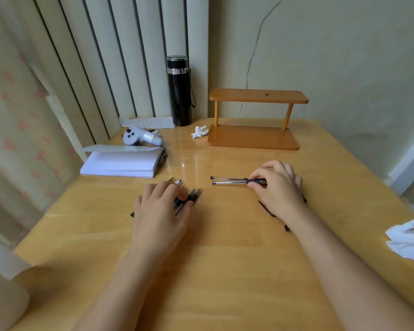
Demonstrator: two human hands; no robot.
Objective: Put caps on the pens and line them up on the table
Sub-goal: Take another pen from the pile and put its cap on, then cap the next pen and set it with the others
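My left hand (160,211) lies palm down on the table (225,259), fingers curled over a bunch (193,197) of dark pens and my thumb against its right side. The pen tips fan out just past my fingertips, pointing away and to the right. A loose cap (132,214) sits just left of this hand, near my little finger.

My right hand (279,185) is well apart from the left, with bare wood between them. Its thumb and forefinger pinch the dark end of a pen (230,183) that lies flat and points left from my fingertips. A second pen (226,178) lies just beyond it, parallel and almost touching, with nothing holding it. My other right fingers are loosely bent above the table. More caps (264,207) are scattered under and beside this wrist, partly hidden by it.

Beyond my left fingers is a paper stack (120,166), its near edge close to the pen tips, and past that a grey controller (141,137). Far beyond both hands, against the wall, stand a black flask (179,91) and a small wooden shelf (253,137), with a crumpled tissue (199,132) between them. There is open wood from my right fingers to the shelf. Right of my right forearm, at the table's edge, lies a white cloth (409,240). Wide bare table lies between my forearms and toward me.
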